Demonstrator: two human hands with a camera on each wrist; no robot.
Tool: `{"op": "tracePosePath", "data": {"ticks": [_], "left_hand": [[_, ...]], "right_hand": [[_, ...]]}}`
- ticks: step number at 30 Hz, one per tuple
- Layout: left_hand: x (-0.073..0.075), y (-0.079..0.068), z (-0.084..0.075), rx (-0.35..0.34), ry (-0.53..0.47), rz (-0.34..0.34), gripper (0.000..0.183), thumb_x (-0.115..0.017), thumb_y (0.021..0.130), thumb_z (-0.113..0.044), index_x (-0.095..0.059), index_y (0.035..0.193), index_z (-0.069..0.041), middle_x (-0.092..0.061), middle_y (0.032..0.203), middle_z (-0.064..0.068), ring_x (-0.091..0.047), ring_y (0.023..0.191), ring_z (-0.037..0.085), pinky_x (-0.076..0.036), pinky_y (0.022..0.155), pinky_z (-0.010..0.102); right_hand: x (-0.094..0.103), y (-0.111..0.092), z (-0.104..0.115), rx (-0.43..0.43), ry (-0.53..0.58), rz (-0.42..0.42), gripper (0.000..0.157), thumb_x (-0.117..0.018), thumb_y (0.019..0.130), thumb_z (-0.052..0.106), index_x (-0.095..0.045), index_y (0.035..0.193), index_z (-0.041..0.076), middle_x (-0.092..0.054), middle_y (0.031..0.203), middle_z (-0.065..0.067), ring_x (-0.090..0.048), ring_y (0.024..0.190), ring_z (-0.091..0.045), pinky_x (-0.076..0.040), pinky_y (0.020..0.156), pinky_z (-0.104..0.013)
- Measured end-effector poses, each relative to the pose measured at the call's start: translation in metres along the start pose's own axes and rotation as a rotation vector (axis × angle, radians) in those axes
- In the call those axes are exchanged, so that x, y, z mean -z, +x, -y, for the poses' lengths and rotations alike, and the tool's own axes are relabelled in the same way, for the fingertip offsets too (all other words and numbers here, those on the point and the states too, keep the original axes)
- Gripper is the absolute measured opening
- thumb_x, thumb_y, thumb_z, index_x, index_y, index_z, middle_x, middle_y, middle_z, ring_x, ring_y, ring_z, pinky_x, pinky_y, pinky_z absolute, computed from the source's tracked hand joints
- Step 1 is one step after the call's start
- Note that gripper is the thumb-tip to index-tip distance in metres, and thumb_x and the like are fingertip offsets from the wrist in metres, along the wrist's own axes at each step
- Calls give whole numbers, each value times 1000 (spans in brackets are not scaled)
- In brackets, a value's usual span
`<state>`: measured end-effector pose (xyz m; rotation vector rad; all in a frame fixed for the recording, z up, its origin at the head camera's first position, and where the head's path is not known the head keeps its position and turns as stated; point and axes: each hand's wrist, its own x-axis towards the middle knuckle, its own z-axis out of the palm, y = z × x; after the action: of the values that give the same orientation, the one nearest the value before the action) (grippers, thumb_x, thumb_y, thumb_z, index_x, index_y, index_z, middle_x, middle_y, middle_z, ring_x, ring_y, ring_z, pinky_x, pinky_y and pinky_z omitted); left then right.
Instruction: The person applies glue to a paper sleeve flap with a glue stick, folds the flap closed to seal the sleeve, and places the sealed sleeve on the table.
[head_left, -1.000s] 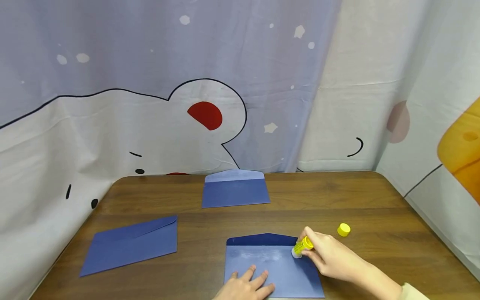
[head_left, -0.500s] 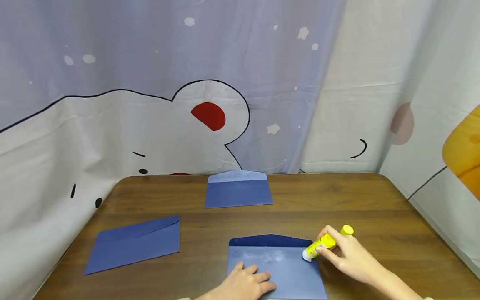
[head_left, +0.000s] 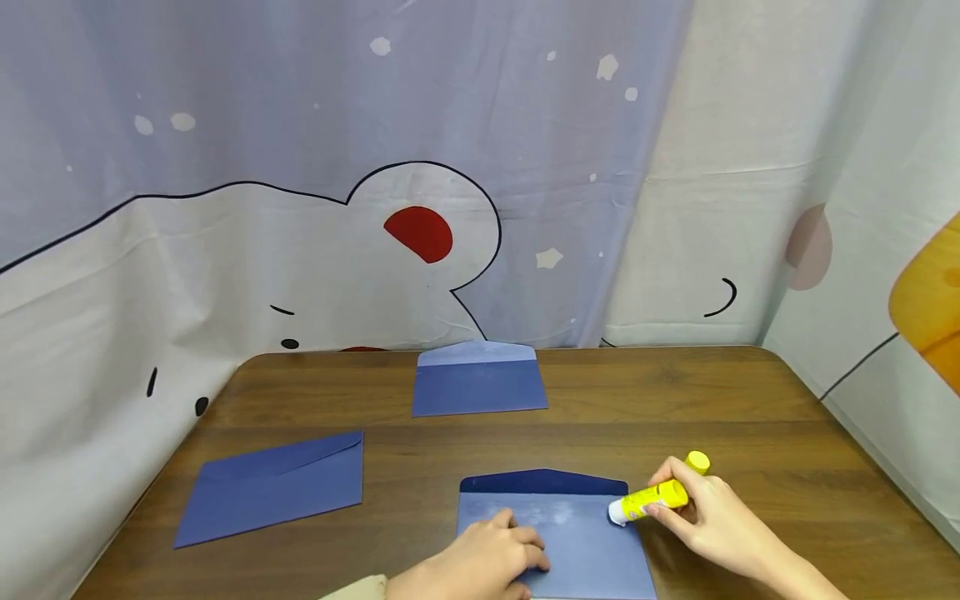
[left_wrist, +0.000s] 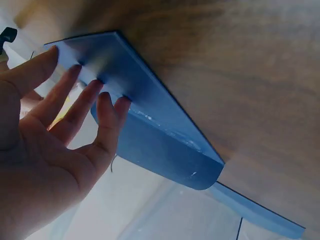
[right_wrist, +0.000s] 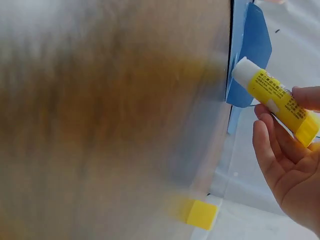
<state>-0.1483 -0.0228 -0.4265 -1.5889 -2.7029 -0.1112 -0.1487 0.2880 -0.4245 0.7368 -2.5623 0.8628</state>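
Head view: the right hand (head_left: 720, 521) pinched a yellow plastic glue stick with a white tip (head_left: 645, 502). The tip sat over the near-side margin of a flat blue paper envelope (head_left: 596, 550), left of that hand; contact could not be judged. Glue could have strayed onto the brown wood-grain table (head_left: 408, 483), because the tip was so near the edge. The right knuckles might also have bumped the small round yellow plastic cap (head_left: 697, 462) just beyond them. The envelope's dark blue flap (head_left: 543, 482) lay unfolded beyond the left hand (head_left: 483, 558), with whitish smears below its fold.

Left wrist view: the left fingers were loosely spread, tips on the envelope, holding nothing; light pressure might have let the paper slip. White flecks speckled the fold.

Right wrist view: thumb and fingers clasped the printed yellow barrel, tip pointing away from the palm.
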Motion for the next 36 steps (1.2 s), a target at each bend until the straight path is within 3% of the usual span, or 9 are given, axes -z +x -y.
{"op": "tracePosePath", "data": {"ticks": [5, 9, 14, 18, 23, 29, 36], "left_hand": [[6, 3, 1, 73, -55, -54, 33, -79, 75, -25, -71, 106, -33, -66, 107, -17, -53, 87, 4, -44, 60, 18], [12, 8, 6, 139, -50, -167, 33, -80, 75, -25, -72, 106, -30, -67, 105, -15, -54, 94, 4, -48, 69, 18], [16, 15, 17, 220, -30, -253, 50, -80, 75, -32, -64, 121, -23, -61, 123, -6, -53, 113, 10, -49, 86, 28], [15, 18, 24, 263, -26, -227, 76, -81, 71, -43, -52, 136, -16, -54, 138, -1, -48, 126, 15, -45, 93, 35], [10, 19, 29, 288, -55, -177, 99, -83, 62, -54, -44, 142, -11, -53, 138, -2, -48, 126, 14, -44, 98, 36], [5, 21, 30, 283, -44, -152, 109, -86, 54, -59, -43, 142, -12, -53, 135, -4, -49, 122, 12, -45, 98, 38], [-1, 22, 30, 273, -29, -159, 112, -85, 51, -63, -43, 142, -13, -53, 133, -5, -49, 119, 11, -48, 94, 36]], "right_hand": [[1, -2, -1, -74, 106, 14, 25, -75, 80, 7, -57, 92, 20, -64, 80, 13, -49, 62, 7, -42, 50, -16], [4, 0, -1, -180, 203, -1, 18, -71, 84, 7, -58, 93, 15, -61, 79, 9, -54, 63, 2, -45, 52, -19], [10, 5, -3, -276, 338, -27, 14, -64, 88, 4, -56, 100, 6, -62, 74, 1, -60, 62, -10, -49, 56, -24], [10, 7, -6, -288, 418, -37, 15, -61, 89, -1, -54, 102, 0, -66, 75, 1, -63, 66, -12, -52, 62, -25], [8, 9, -8, -280, 506, -45, 13, -58, 90, -4, -53, 101, -2, -69, 77, 4, -65, 70, -9, -53, 64, -24], [7, 19, -9, -260, 691, -81, 17, -53, 91, -8, -55, 99, 6, -72, 82, 5, -69, 75, -9, -55, 66, -23], [4, 31, -2, -237, 755, -93, 18, -52, 92, -7, -56, 96, 10, -73, 85, 6, -69, 76, -7, -55, 68, -22]]}}
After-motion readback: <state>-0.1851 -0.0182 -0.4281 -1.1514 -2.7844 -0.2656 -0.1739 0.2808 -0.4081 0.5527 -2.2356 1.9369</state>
